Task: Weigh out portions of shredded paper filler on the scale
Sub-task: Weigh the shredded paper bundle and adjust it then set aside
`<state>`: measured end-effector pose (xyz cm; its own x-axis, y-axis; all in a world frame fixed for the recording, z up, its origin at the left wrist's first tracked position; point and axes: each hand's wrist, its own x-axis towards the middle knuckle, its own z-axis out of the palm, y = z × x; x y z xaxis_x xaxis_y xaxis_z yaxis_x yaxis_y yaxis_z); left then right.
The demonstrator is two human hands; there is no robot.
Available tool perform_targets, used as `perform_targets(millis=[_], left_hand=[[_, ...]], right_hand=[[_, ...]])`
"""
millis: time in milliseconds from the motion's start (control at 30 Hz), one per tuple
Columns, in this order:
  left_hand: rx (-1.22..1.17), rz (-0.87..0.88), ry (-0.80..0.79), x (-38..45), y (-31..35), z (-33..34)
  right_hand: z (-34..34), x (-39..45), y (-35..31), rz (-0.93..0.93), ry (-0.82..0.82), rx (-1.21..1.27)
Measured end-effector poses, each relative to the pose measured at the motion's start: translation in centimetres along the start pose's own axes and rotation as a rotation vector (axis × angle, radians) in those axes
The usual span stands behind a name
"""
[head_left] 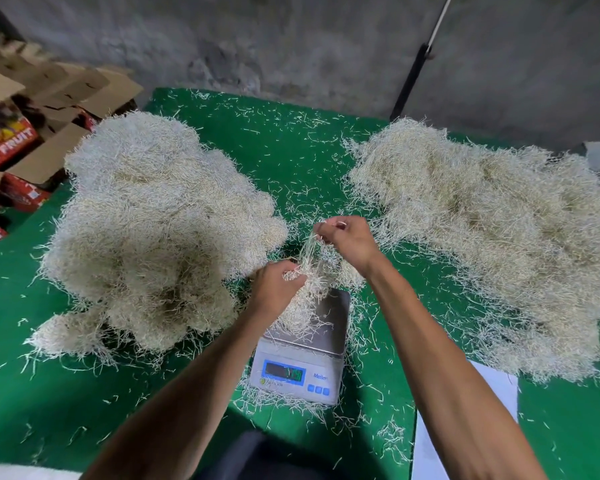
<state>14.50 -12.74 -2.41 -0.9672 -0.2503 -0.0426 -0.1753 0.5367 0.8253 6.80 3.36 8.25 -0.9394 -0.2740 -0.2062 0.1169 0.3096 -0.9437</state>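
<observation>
Rough grey concrete wall (pixel 291 39) across the back, mottled w/ darker patches; green felt-like cloth (pixel 291 140) covers the table; stacked cardboard fruit boxes (pixel 32 126) at far left, flaps open, red printed sides; thin pole (pixel 420 60), white upper part & black lower, leans at the wall, back right; white sheet (pixel 492 386) lies near right; light dim, even.

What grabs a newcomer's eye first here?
Two big mounds of pale shredded paper, the left pile and the right pile, sit on the green table. Between them, at the near edge, stands a digital scale carrying a small heap. Over it, the left hand grips shreds while the right hand pinches strands upward.
</observation>
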Motion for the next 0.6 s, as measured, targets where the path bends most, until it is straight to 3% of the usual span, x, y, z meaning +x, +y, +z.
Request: perform_targets(millis=[333,533,600], left_hand=[[0.001,-0.032,-0.002,0.8,0.7,0.4],[0.056,-0.038,-0.036,0.4,0.4,0.5],[0.068,-0.036,-0.037,-0.2,0.1,0.8]], right_hand=[[-0.4,0.2,-2.1,-0.08,0.13,0.198],[-0.2,-0.1,-3.2,-0.008,0.187,0.366],[-0.8,0.4,-4.2,0.01,0.214,0.31]])
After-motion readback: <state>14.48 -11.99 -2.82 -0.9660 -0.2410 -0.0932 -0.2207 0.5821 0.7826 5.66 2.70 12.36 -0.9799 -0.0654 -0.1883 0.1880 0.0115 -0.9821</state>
